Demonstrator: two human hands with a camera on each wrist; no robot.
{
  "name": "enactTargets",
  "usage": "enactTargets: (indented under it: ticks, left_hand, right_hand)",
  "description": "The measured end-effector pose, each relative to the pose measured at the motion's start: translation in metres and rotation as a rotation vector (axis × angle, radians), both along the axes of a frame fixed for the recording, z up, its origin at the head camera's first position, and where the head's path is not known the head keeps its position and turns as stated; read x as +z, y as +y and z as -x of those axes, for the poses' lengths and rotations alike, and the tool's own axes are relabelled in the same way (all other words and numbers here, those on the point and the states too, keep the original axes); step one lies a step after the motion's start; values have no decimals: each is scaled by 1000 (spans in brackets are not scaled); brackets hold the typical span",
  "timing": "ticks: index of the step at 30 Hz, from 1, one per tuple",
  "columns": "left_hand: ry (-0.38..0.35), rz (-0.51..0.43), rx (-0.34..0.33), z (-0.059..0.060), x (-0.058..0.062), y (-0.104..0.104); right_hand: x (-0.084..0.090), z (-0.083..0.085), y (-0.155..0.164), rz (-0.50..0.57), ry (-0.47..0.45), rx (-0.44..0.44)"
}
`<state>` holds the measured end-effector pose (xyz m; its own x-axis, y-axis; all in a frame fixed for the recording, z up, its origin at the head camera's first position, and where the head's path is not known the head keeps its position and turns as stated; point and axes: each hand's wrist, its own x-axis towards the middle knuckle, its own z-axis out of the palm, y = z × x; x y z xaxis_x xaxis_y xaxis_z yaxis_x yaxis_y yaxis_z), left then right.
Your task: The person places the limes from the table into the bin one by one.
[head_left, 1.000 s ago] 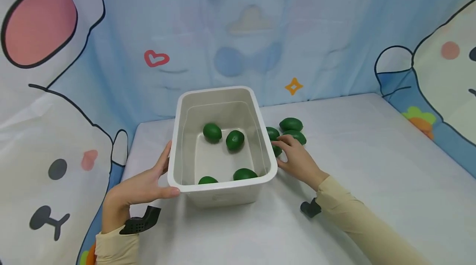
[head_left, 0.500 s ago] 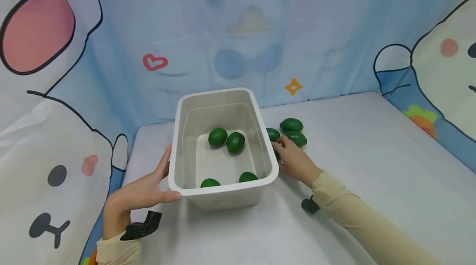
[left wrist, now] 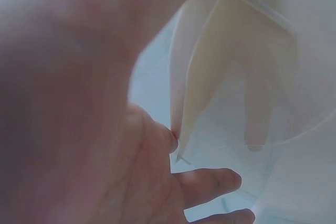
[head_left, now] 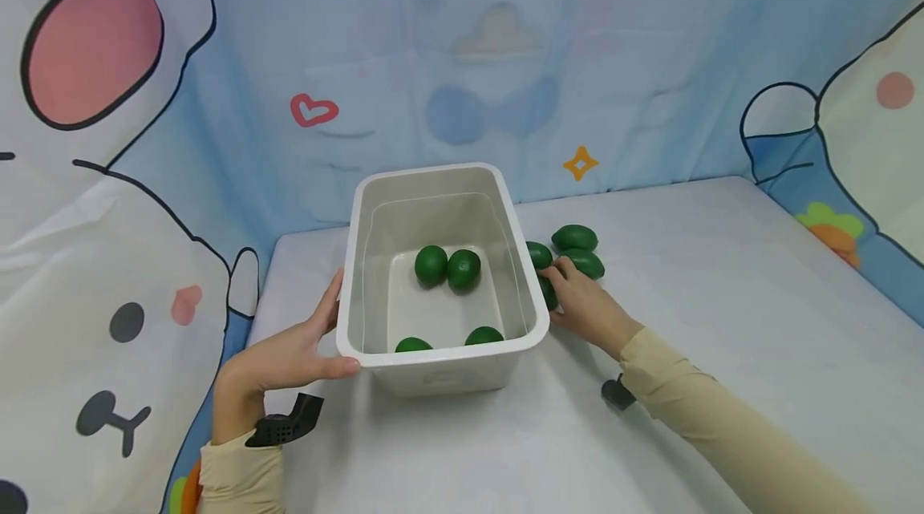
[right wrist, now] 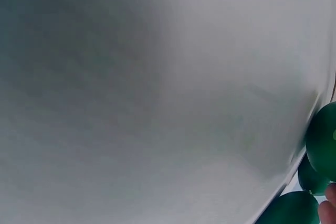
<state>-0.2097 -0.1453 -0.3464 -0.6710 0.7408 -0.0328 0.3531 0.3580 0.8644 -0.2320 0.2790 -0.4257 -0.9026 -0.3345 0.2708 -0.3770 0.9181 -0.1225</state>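
A white plastic bin [head_left: 443, 355] stands in the middle of the table with several green lime-like fruits [head_left: 464, 269] inside. My left hand [head_left: 328, 337] holds its front left corner, thumb on the front rim and fingers along the left wall [left wrist: 181, 103]. My right hand [head_left: 559, 285] lies just right of the bin, its fingers curled over a green fruit [head_left: 548, 295] against the bin's right wall. Three more green fruits [head_left: 575, 238] sit on the table just beyond that hand. The right wrist view is mostly bin wall [right wrist: 157, 103], with green fruits [right wrist: 323, 145] at its right edge.
The table [head_left: 722, 297] has a pale cloth over it and runs wide to the right and toward me. A cartoon-printed curtain [head_left: 469, 57] closes off the back and both sides. The table's left edge lies close to my left hand.
The two fruits at the back of the bin have rolled together. My right hand has crept a little toward the bin wall over the fruit. My left hand stays on the corner.
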Motion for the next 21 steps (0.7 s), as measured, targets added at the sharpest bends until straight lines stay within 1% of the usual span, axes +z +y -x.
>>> enactTargets:
  ticks: [4, 8, 12, 16, 21]
  left_hand:
    - [-4, -1, -7, 0, -2, 0]
    - [-7, 4, 5, -2, -3, 0]
    - [6, 11, 22, -3, -1, 0]
    - [15, 3, 24, -3, 2, 1]
    - [0, 15, 24, -3, 3, 3]
  right_hand:
    - [-2, -1, 3, -15, 15, 15]
    - [0, -3, 2, 0, -22, 19]
    - [4, -5, -1, -10, -36, 33]
    - [7, -6, -3, -35, -29, 14]
    - [8, -7, -3, -48, -45, 1]
